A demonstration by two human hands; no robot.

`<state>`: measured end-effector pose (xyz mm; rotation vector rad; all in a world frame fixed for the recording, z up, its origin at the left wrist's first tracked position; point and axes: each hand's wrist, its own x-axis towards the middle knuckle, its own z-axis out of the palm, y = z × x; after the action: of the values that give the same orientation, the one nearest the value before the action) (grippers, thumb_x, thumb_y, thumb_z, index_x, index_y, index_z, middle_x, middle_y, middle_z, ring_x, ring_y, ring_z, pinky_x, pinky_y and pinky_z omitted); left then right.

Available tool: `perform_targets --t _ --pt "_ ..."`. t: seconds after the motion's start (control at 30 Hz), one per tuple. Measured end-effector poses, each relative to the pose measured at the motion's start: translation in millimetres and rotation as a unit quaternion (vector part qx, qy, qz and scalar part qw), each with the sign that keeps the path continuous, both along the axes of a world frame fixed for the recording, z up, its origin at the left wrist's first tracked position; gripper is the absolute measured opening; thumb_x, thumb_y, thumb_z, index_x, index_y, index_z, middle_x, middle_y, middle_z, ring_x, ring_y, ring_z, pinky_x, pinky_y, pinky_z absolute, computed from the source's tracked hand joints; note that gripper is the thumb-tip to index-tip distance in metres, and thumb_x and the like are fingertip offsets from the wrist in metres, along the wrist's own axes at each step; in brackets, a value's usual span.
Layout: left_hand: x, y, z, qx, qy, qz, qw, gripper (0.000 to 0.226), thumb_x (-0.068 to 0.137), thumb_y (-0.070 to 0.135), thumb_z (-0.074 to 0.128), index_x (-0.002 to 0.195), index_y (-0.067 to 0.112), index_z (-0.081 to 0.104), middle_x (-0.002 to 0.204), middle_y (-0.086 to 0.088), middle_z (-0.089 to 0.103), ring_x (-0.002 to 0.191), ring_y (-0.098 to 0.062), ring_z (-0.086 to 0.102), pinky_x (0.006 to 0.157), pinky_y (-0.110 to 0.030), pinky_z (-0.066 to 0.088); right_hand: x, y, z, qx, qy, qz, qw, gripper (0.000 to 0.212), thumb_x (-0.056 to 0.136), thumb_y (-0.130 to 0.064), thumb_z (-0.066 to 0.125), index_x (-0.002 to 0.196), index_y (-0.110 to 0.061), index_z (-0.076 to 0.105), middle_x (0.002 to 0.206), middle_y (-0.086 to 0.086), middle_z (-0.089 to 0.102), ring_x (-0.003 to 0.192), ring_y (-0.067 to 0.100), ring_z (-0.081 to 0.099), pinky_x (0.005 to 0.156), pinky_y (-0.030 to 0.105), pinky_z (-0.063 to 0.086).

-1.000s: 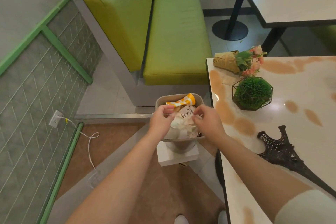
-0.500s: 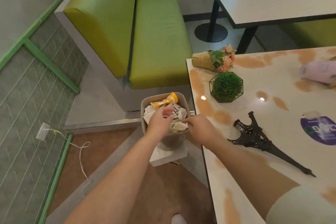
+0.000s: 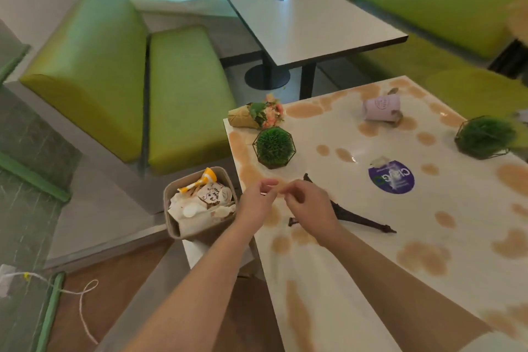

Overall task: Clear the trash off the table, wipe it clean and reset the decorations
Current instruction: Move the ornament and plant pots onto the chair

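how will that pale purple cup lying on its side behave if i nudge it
The purple cup lies on its side, so a nudge will probably roll it in a curve. It looks like thin paper, so likely light and easy to crush. The table around it is smeared with brown spills, so it may be wet or sticky.

Stained table (image 3: 371, 237), tipped cup (image 3: 381, 108), bouquet (image 3: 257, 114), toppled tower (image 3: 360, 218), plant balls (image 3: 275, 147)

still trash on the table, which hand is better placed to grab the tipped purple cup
Right hand, probably: it is already over the table, on the same side as the purple cup; left hand sits nearer the bin.
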<state>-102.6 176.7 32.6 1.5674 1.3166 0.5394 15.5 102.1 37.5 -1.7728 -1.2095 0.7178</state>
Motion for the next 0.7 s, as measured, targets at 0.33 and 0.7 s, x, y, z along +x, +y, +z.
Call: perform_targets --t 0.33,0.7 --pt "48.9 -64.1 -17.6 0.073 0.157 -0.058 0.983 0.026 0.095 0.025 0.058 0.121 0.029 0.061 0.118 0.003 0.052 0.111 -0.015 0.049 0.099 -0.031 0.042 85.7 -57.7 -7.8 -0.031 -0.032 -0.068 0.997 0.025 0.094 -0.006 0.049 0.097 -0.020 0.070 0.100 -0.003 0.065 0.088 0.006 0.056 0.073 0.015 0.037" --pt "82.7 -80.4 -13.5 -0.013 0.093 0.141 0.986 0.028 0.100 0.023 0.052 0.124 0.010 0.060 0.116 -0.006 0.063 0.103 -0.020 0.058 0.079 -0.023 0.039 156.8 -95.7 -54.7 -0.233 -0.165 0.075 0.955 0.046 0.089 -0.008 0.047 0.132 -0.017 0.057 0.124 0.007 0.056 0.117 0.026 0.047 0.088 0.039 0.050"
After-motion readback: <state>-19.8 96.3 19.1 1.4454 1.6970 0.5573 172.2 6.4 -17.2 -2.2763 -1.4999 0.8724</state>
